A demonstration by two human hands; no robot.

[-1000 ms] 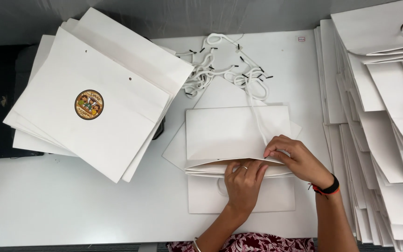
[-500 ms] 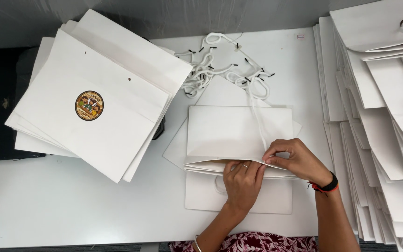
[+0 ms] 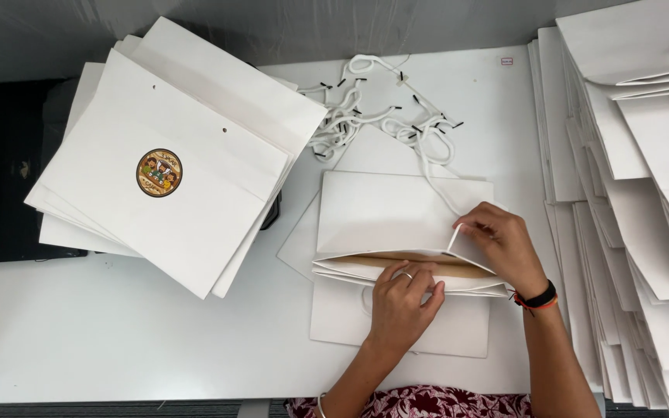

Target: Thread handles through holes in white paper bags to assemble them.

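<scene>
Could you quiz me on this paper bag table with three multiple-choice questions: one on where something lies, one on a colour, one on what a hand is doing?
1. Where does the pile of white cord handles lie?
A. on the table beyond the open paper bag
B. on the left stack
C. in the person's lap

2. What colour is the band on the right wrist?
A. white
B. black with orange
C. green

3. What is the right hand doing?
A. lying flat on the table
B. holding a round sticker
C. pinching a white cord at the bag

Answers: 1 A, the cords lie past the bag's far edge. 2 B, a dark band with an orange edge shows. 3 C, its fingertips close on the cord end while the left hand presses on the bag's mouth.
</scene>
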